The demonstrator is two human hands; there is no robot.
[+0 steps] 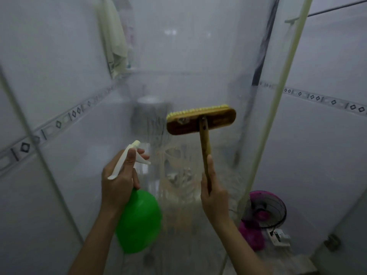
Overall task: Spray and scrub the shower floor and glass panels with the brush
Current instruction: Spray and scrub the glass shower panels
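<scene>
Spray bottle [139, 219], green, is gripped at its neck by the left hand [117, 181], finger on the trigger, nozzle aimed at the glass panel [188, 76]. Right hand [213, 197] grips the brush [200, 120] handle, bristles apparently against wet glass for scrubbing.

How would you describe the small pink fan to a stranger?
Start at the curved clear glass shower panel. Follow its pale edge strip down; the small pink fan sits low, right of it. Only it is magenta, with a round dark wire grille.
</scene>
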